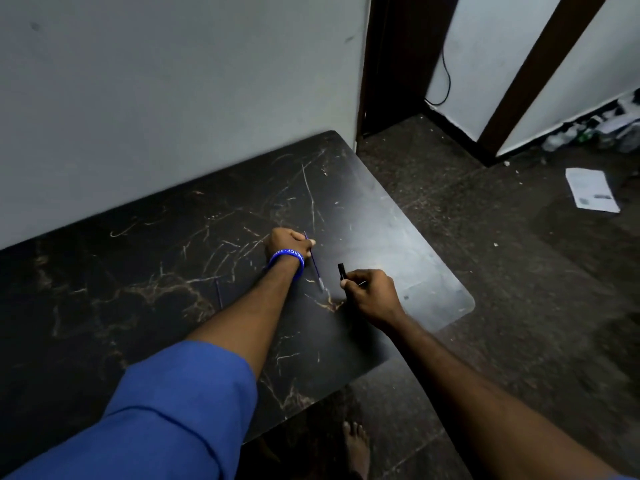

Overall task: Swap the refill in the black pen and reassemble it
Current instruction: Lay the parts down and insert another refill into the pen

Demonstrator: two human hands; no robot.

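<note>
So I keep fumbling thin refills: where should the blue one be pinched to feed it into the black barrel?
Pinch the blue refill mid-shaft from the side; the left hand holds its upper end, leaving its long tip unsteady.

the right hand (370,292) covers the lower part of the black pen barrel (341,271). the left hand (285,242) hides the middle of the thin refill (316,268), whose tip is blurred.
</note>
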